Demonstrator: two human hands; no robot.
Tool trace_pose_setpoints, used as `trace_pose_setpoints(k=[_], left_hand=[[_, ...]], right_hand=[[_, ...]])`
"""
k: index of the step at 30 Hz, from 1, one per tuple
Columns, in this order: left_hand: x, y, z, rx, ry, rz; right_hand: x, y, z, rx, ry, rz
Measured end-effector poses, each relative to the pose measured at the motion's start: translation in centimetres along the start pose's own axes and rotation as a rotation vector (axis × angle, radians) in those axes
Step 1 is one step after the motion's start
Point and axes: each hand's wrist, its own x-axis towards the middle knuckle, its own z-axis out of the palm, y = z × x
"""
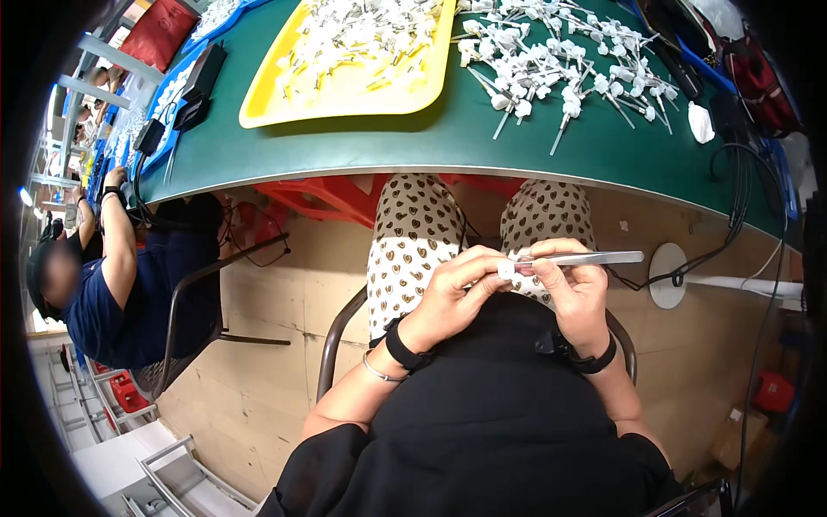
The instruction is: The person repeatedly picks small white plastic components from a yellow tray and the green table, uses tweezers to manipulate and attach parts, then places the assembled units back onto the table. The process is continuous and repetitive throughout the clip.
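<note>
Over my lap, my two hands meet at a small white plastic piece point(506, 270). My left hand point(455, 291) pinches that piece between thumb and fingertips. Metal tweezers point(610, 258) lie in my right hand point(575, 297), its fingers closed round them, and their free end sticks out to the right. The tips of the tweezers are hidden by my fingers near the piece. On the green table ahead, a yellow tray point(258, 108) is heaped with small white parts. A loose pile of white parts with thin stems point(534, 65) lies to its right.
The green table's near edge point(345, 174) runs in front of my knees. Black cables point(739, 185) hang off its right side. At the left another person point(142, 293) sits on a chair beside blue trays. A round white stand base point(668, 276) is at right.
</note>
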Motion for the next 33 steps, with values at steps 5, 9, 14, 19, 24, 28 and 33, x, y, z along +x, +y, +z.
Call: trace_pose_setpoints(k=[5,9,14,19,24,28,33], left_hand=[[0.0,-0.1,0.1,-0.004,0.001,-0.002],[-0.2,-0.7,-0.2,0.039,-0.010,-0.018],[-0.1,-0.7,-0.1,0.020,0.017,-0.047],[0.0,-0.8,-0.1,0.063,0.018,-0.041],[0.1,-0.7,-0.2,0.104,0.025,-0.019],[0.2,-0.4,0.0,0.125,0.070,0.003],[2.1,3.3,-1.8,0.213,0.094,0.077]], right_hand=[[0.1,-0.2,-0.1,0.023,0.047,0.020],[0.2,-0.3,-0.1,0.017,0.065,0.014],[0.2,-0.4,-0.1,0.004,0.067,0.015],[0.2,-0.2,-0.3,0.006,0.068,0.023],[0.2,-0.3,-0.3,-0.002,0.055,0.031],[0.3,-0.3,-0.2,-0.010,0.049,0.034],[0.2,-0.1,-0.3,0.028,0.091,0.002]])
